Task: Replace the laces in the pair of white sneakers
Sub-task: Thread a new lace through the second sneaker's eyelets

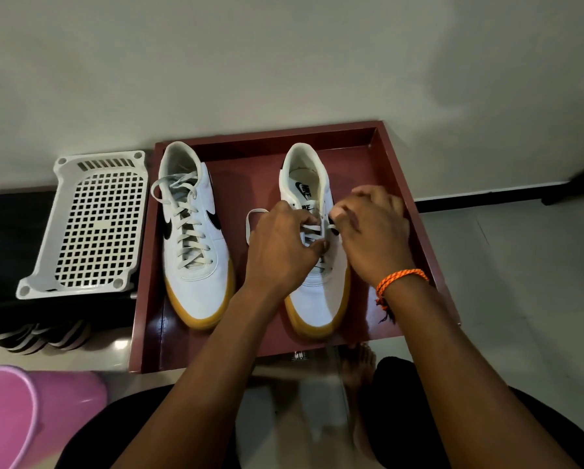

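Nearest the camera sit the person's dark-clothed knees (486, 418), with a bare foot (360, 363) on the pale tiled floor (520, 265) between them. Both forearms reach forward over a shallow dark red wooden tray (398, 170) on the floor.

Two white leather sneakers with black swooshes and yellow gum soles stand in the tray, toes toward the person, well apart. Left sneaker (195, 265): fully laced with a white flat lace, its ends lying loose at the collar. Right sneaker (317, 299): partly laced; a loop of white flat lace (255, 218) trails out on its left side.

Left hand (280, 245): fingers curled, pinching the lace over the upper eyelets. Right hand (371, 231): fingers curled at the sneaker's right eyelet row, pinching a lace end; an orange braided cord bracelet (400, 280) circles its wrist.

Left of the tray, just beside it, lies a white perforated plastic basket (90, 225). A pink plastic bucket (23, 411) stands at bottom left.
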Motion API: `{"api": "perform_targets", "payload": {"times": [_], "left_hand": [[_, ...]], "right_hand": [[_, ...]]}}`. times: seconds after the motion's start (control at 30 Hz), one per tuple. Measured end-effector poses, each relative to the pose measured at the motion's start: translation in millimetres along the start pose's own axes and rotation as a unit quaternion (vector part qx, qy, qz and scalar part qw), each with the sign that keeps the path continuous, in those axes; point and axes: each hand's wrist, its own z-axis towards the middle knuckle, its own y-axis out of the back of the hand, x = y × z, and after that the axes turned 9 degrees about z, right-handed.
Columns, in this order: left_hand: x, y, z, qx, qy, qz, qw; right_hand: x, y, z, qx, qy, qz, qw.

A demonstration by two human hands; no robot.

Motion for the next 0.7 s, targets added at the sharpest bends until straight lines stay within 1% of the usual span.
{"api": "perform_targets", "payload": {"times": [0.07, 0.17, 0.27, 0.43, 0.53, 0.63, 0.7], "left_hand": [[0.4, 0.0, 0.0, -0.005, -0.002, 0.009, 1.0], [-1.2, 0.2, -1.7, -0.01, 0.0, 0.03, 1.0], [-1.5, -0.3, -1.7, -0.022, -0.004, 0.04, 0.999], [-1.1, -1.7, -0.1, -0.021, -0.005, 0.018, 1.0], [-0.3, -1.3, 0.1, -0.017, 0.0, 0.016, 1.0], [-0.7, 1.4, -1.1, -0.006, 0.0, 0.022, 1.0], [-1.3, 2.6, -2.1, -0.003, -0.003, 0.028, 1.0]], "right_hand": [[3.2, -6.8, -4.5, 0.035, -0.011, -0.023, 0.999], [2.8, -8.0, -4.1, 0.036, -0.021, 0.01, 0.999], [0.9, -3.1, 1.7, 0.014, -0.039, 0.097, 0.994], [-4.1, 4.7, 12.0, -0.023, -0.05, 0.232, 0.971], [-1.0, 7.4, 12.0, -0.046, -0.059, 0.284, 0.956], [-1.3, 10.5, 14.0, -0.076, -0.066, 0.346, 0.933], [-3.8, 12.1, 16.5, -0.101, -0.071, 0.339, 0.933]]}}
